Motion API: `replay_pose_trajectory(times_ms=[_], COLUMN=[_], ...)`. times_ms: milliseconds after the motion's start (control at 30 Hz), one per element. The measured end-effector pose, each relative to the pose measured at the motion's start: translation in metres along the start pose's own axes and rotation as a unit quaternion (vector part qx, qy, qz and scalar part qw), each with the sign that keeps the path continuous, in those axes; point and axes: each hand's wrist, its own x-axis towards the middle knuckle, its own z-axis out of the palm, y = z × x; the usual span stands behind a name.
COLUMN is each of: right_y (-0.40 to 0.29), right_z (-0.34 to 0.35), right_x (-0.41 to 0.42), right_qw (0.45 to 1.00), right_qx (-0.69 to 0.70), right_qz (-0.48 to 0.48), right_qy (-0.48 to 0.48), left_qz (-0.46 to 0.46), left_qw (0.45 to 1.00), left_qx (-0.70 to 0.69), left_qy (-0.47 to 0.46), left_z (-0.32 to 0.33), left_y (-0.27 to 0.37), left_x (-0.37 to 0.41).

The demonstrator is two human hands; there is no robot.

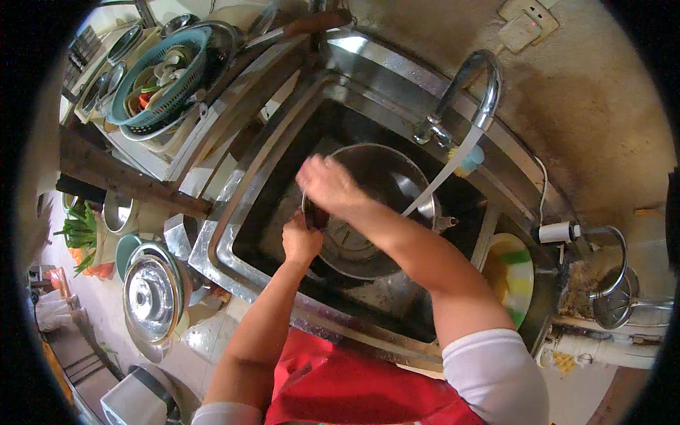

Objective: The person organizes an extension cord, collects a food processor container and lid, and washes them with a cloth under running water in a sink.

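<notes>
My left hand (302,241) grips a small metal vessel (305,208), tilted on edge over the left side of a large steel basin (390,151). Only its thin rim and a dark part show; the hands cover the rest, so I cannot tell its exact kind. My right hand (328,183) is blurred at the top of that vessel, its fingers bent and their contact hidden. The basin stands in a steel sink (271,212). From the curved chrome faucet (486,101) a stream of water (443,175) runs down into the basin's right side.
A yellow-and-blue scrubber (467,159) sits behind the sink. On the right, a green-and-yellow plate (515,276) leans in a narrow side compartment. Upper left, a blue colander (186,87) holds scraps. Lidded pots (151,297) stand on the floor at left. A wall outlet (526,24) holds a plug.
</notes>
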Motion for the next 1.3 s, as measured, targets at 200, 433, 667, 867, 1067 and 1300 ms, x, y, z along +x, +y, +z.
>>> replay_pose_trajectory(times_ms=[200, 433, 667, 867, 1067, 1300], right_y=[0.103, 0.065, -0.005, -0.030, -0.083, 0.007], right_z=[0.004, -0.049, -0.080, -0.021, -0.006, -0.075], right_x=[-0.067, -0.141, -0.186, -0.129, -0.097, -0.198], right_qw=[0.954, 0.876, 0.912, 0.877, 0.486, 0.903], right_qx=[-0.094, 0.126, 0.077, 0.350, 0.764, 0.292], right_qz=[0.272, 0.461, 0.328, 0.328, 0.425, 0.135], right_qy=[-0.079, -0.063, -0.236, 0.019, 0.020, -0.284], left_qz=[-0.025, -0.033, -0.075, -0.019, -0.005, 0.002], left_qw=[0.998, 0.997, 0.997, 0.994, 0.998, 1.000], left_qx=[-0.024, 0.034, 0.005, -0.084, -0.054, -0.014], left_qy=[0.061, 0.056, 0.025, -0.061, -0.020, -0.018], left_z=[0.000, -0.004, 0.003, 0.001, 0.005, -0.001], left_y=[0.010, 0.030, 0.020, 0.009, -0.006, 0.012], left_x=[-0.007, -0.001, 0.000, 0.010, 0.007, 0.002])
